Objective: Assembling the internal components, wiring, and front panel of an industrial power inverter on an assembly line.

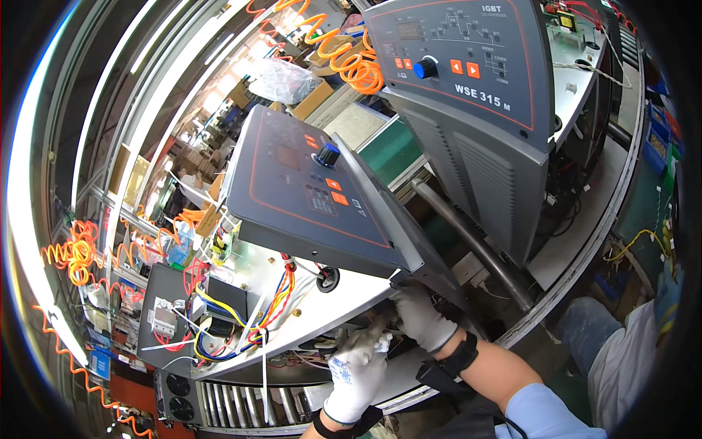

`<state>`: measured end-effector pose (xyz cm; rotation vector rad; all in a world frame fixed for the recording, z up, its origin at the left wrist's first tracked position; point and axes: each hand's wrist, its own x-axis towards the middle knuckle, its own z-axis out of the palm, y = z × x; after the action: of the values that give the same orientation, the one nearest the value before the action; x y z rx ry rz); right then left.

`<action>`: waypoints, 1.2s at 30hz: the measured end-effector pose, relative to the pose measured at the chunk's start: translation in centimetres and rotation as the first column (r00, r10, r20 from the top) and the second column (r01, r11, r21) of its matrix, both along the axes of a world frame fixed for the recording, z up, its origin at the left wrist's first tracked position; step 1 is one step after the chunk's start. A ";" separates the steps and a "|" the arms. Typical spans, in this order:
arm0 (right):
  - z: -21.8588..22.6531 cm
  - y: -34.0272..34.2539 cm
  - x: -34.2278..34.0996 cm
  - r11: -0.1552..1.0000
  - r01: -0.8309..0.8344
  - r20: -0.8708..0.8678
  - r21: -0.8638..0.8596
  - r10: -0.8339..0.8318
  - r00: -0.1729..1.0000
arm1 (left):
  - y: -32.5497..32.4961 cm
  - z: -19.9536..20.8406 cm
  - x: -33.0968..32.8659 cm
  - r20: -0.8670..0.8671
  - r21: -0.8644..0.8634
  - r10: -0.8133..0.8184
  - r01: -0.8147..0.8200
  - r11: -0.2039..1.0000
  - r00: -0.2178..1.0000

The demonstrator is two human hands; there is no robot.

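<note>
OK so biggest stuff 1st: the roller conveyor curved along the bottom left of the view, w/ the near welder-type machine sitting up ahead of the person, grey body, dark front panel, tilted in the fisheye view. A 2nd machine, same kind, stood beyond it to the right, w/ a metal bar running low between the two. The near one's white board stuck out to the left under its panel

Both hands were right at the near machine, just below its bottom right corner, so it was above & ahead of them. Right hand, white glove, reached up under that corner, fingers bent & partly lost in shadow, so can't tell if it had hold of anything. Left hand, also gloved, was lower & just to the left, below the board's edge, fingers partly curled, tips close to the right hand; can't tell what it gripped, if anything

Smaller bits: wire bundle on the board, red/yellow/blue etc, black wrist strap on the right arm, & last, the blue knob on the near panel
</note>
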<state>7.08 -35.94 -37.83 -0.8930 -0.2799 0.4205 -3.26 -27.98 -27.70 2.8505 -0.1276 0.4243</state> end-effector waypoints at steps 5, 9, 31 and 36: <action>-0.8 -2.2 -2.5 0.940 -0.096 -0.241 0.328 0.182 0.953 | 0.9 -0.1 -0.4 -0.128 -0.168 0.047 -0.069 0.983 0.991; 1.1 -3.0 -1.8 0.717 -0.136 -0.290 0.684 0.438 0.851 | 2.1 0.4 -0.4 -0.578 -0.514 0.122 -0.476 0.714 0.807; -1.7 -1.0 -1.3 0.942 -0.133 0.048 0.308 0.124 0.991 | 2.7 -3.2 -0.6 -0.144 -0.422 0.117 -0.168 0.891 0.983; -2.6 -0.5 -0.9 0.940 -0.126 0.029 0.316 0.123 0.992 | 2.3 -3.3 -0.5 -0.130 -0.408 0.117 -0.161 0.899 0.985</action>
<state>6.16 -36.43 -40.40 -0.5623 -0.4022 0.4735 -3.72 -25.69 -30.99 2.4549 0.1700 0.2889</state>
